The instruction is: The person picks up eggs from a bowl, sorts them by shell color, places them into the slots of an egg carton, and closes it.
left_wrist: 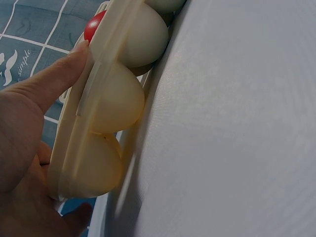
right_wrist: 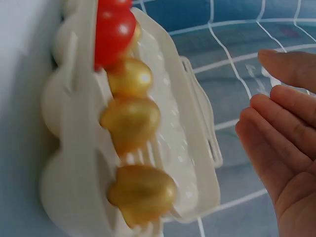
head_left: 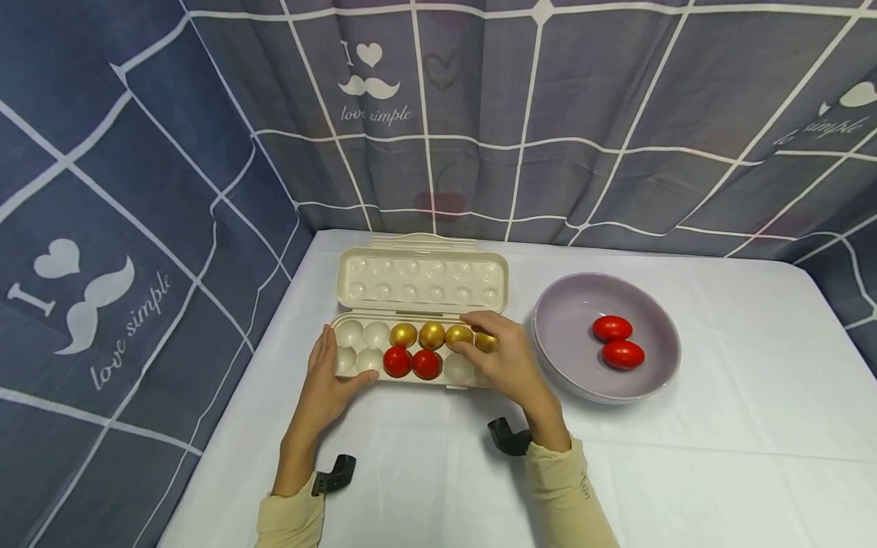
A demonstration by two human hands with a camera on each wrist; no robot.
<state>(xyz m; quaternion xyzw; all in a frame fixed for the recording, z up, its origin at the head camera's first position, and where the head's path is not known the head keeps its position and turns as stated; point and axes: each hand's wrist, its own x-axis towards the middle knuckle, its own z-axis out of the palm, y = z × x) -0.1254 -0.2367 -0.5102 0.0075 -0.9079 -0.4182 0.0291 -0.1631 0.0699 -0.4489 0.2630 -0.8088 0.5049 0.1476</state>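
An open cream egg carton (head_left: pixel 399 378) lies on the table with its lid (head_left: pixel 423 278) folded back. Several gold eggs (head_left: pixel 432 336) sit in the back row toward the right; two red eggs (head_left: pixel 412 364) stand side by side in the front row. My left hand (head_left: pixel 330 384) grips the carton's left end, the thumb (left_wrist: pixel 69 66) on the front rim and the fingers round the side. Above the right end hovers my right hand (head_left: pixel 505 361), fingers loosely bent and holding nothing, overlapping the gold eggs. In the right wrist view its palm (right_wrist: pixel 294 170) faces the carton.
Right of the carton stands a purple bowl (head_left: pixel 569 365) with two red eggs (head_left: pixel 618 342) inside. A white cloth (head_left: pixel 740 426) covers the table. Grey and blue patterned curtains (head_left: pixel 479 114) hang behind and at the sides. Black wrist mounts (head_left: pixel 508 438) sit on both forearms.
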